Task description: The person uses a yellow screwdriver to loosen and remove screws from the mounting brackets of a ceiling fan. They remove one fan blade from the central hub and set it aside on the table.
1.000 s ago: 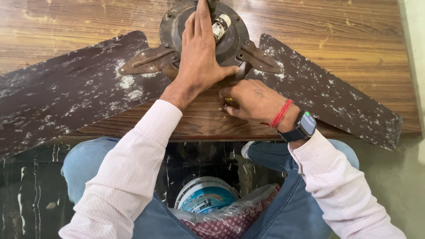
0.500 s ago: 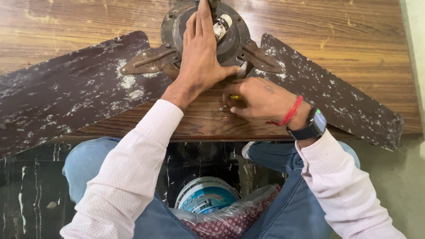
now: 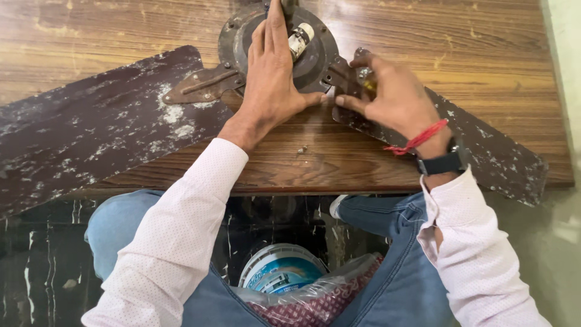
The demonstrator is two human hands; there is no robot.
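My left hand (image 3: 270,75) lies flat, palm down, fingers straight and pointing away from me, thumb splayed right. My right hand (image 3: 393,97) is curled, fingertips pinched together near the left thumb; I think they're gripping something small. Both forearms angle inward.

The right hand (image 3: 396,97) is lifting away from the small screws (image 3: 301,149) on the wooden table (image 3: 484,48), now reaching the fan's right blade bracket (image 3: 344,75) with a small yellow piece pinched.
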